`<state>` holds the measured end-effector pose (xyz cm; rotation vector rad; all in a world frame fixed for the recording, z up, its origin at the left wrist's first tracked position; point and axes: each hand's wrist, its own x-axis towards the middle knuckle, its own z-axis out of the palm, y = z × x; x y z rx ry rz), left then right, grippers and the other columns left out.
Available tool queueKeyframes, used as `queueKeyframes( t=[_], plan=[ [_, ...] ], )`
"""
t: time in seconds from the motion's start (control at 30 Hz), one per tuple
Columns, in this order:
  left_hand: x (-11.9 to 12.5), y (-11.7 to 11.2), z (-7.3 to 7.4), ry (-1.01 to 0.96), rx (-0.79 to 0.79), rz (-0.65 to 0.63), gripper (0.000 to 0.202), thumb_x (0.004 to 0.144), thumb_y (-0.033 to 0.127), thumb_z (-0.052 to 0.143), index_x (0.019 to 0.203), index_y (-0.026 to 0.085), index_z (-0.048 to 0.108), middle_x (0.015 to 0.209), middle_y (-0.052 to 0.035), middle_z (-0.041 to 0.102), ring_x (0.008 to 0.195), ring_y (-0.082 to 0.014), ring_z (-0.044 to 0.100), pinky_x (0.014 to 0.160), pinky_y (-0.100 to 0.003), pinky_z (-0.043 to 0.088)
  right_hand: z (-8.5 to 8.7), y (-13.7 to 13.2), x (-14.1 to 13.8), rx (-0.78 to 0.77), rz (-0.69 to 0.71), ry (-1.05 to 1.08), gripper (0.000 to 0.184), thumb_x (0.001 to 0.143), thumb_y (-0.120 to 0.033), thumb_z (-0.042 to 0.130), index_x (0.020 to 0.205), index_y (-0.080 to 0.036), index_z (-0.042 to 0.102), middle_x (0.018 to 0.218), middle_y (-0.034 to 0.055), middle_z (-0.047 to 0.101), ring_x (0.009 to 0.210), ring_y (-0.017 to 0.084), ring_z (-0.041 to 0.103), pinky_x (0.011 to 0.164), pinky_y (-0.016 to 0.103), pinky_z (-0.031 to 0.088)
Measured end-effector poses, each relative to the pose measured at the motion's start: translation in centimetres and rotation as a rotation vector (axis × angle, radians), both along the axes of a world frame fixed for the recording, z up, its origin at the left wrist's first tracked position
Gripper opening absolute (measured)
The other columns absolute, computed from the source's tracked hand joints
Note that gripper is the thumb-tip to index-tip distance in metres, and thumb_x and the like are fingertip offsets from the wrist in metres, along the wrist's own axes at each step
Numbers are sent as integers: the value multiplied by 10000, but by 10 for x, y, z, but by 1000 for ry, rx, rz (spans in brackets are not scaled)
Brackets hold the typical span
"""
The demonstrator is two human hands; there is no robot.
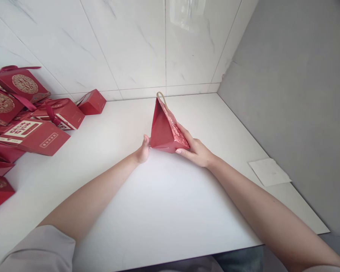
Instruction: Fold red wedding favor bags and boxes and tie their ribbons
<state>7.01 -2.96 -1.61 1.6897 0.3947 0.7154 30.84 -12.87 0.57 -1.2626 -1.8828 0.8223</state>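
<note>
A small red paper gift bag [164, 130] with a tan cord handle stands tilted on the white table [147, 211], near its middle. My right hand [195, 149] grips the bag's patterned right side, fingers wrapped along its lower edge. My left hand [143, 150] is curled and pinches the bag's bottom left corner; its fingers are mostly hidden behind the wrist.
A heap of red gift boxes and bags [25, 113] with gold emblems and ribbons lies at the table's left side against the tiled wall. One small red box [92, 102] sits apart by the wall. A white paper sheet [269, 172] lies at the right near the grey wall.
</note>
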Motion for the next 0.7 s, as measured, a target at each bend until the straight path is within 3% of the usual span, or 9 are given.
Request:
queueKeyframes(
  t=[0.17,0.27,0.37,0.53,0.7],
  plan=[
    [0,5,3,-44,54,-109,916,894,925,338,1396,249,698,1436,-133,708,1460,-399,567,1171,-551,502,0,0,2,-65,-17,58,988,977,-799,476,1743,-326,68,1506,88,666,1264,376,701,1101,577,547],
    [1,1,11,22,64,-111,724,932,750,585,1423,223,666,1468,-155,679,1406,-391,608,1153,-531,512,0,1,2,-96,-39,108,929,993,-800,433,1735,-320,150,1529,81,648,1339,364,656,1144,564,519],
    [3,-4,16,87,-8,-76,657,931,612,694,1453,219,628,1468,-159,673,1355,-374,644,1130,-525,530,1,2,2,-129,-52,157,915,989,-815,418,1724,-313,207,1566,82,612,1401,354,611,1214,558,456],
    [4,-7,18,123,-2,-12,641,957,665,623,1370,178,666,1410,-164,706,1288,-359,676,1101,-501,536,5,2,0,-177,-47,194,932,983,-818,438,1724,-302,208,1572,99,601,1417,347,591,1242,560,418],
    [0,-2,12,111,40,-3,767,990,771,430,1417,167,633,1394,-175,712,1289,-357,673,1113,-504,515,4,2,0,-173,-45,213,909,986,-814,444,1719,-325,221,1591,90,589,1441,354,570,1254,587,395]
  ],
)
